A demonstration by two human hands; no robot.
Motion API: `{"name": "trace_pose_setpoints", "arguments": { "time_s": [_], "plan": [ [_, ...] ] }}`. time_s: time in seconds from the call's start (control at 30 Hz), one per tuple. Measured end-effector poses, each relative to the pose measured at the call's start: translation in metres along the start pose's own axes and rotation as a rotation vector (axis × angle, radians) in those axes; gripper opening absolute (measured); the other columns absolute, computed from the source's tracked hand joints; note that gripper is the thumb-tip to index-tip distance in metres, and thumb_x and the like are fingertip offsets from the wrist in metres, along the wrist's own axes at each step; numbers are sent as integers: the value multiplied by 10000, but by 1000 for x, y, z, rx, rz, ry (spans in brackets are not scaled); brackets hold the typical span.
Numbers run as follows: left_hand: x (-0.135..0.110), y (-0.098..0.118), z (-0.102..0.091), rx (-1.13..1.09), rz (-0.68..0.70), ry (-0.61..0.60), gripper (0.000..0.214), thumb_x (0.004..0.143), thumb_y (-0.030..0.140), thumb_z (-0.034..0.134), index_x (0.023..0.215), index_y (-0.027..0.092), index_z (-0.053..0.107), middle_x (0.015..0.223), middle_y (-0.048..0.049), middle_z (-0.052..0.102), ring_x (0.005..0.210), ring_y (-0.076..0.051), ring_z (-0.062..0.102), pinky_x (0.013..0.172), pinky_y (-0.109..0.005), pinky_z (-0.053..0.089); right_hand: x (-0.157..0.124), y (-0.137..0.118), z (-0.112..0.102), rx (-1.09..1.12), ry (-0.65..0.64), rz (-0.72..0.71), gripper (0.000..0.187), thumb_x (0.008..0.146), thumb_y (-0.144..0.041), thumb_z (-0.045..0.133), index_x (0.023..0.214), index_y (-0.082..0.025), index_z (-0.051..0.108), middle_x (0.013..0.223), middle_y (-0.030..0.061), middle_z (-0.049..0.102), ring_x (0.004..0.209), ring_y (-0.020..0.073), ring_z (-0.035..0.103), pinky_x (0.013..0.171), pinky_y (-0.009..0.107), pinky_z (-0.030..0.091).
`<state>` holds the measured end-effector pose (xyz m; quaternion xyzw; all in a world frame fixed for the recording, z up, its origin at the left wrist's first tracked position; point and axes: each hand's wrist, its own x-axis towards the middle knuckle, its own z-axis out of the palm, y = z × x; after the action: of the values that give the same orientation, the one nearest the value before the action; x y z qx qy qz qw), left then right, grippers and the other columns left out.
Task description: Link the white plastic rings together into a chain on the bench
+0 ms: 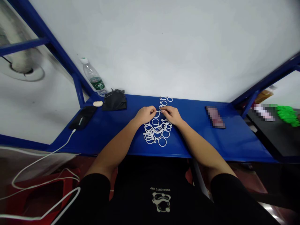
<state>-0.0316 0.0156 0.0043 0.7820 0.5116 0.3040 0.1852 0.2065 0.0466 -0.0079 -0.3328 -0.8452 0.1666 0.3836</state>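
Note:
Between my two hands is a white plastic ring with a small eyelet, like a curtain ring. My left hand pinches its left side with thumb and forefinger. My right hand has its fingers pressed together at the ring's upper right, by the eyelet. Just below my hands lies a loose pile of similar white rings, some overlapping. Beyond my fingers a few more rings are laid out toward the wall. The exact grip of my right fingertips is too small to make out.
The blue table meets a white wall. At its left stand a plastic bottle and a crumpled black bag, near a black power bank with a white cable. A phone lies at right, and green items sit farther over.

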Motion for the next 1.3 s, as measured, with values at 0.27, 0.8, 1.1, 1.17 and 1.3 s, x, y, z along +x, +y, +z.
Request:
{"name": "trace_pose_setpoints", "arguments": {
  "time_s": [0.27,0.8,1.1,1.17,1.3],
  "plan": [
    [-2,10,7,43,94,194,85,998,265,696,1014,216,763,855,-35,788,781,-184,717,799,-316,541,0,-6,1,28,-76,16,282,1058,-409,569,1110,-212,763,863,36,781,735,191,692,695,303,521],
    [-2,15,8,55,198,53,149,1048,270,650,1045,211,787,909,-39,808,837,-189,741,843,-326,526,0,-3,-1,61,9,26,185,890,-204,537,882,-217,721,796,15,759,707,188,691,711,303,525],
    [0,3,0,64,172,25,278,978,267,736,1254,238,757,1195,-75,778,991,-233,705,988,-415,523,0,3,-1,-67,219,103,341,1036,-311,558,1296,-229,763,1093,79,831,892,244,765,833,370,591],
    [-1,0,-2,110,166,-66,248,927,286,788,1172,249,787,1254,-77,763,1105,-276,685,1050,-458,501,1,7,-1,-111,256,127,365,1042,-330,577,1356,-234,736,1199,99,815,906,250,755,841,389,599],
    [-3,-2,0,180,165,-218,74,859,248,821,931,258,811,1283,-67,751,1214,-328,645,1078,-487,471,4,15,-4,-132,295,127,297,1018,-323,622,1265,-234,762,1268,112,775,747,204,682,785,395,603]
  ]
}}
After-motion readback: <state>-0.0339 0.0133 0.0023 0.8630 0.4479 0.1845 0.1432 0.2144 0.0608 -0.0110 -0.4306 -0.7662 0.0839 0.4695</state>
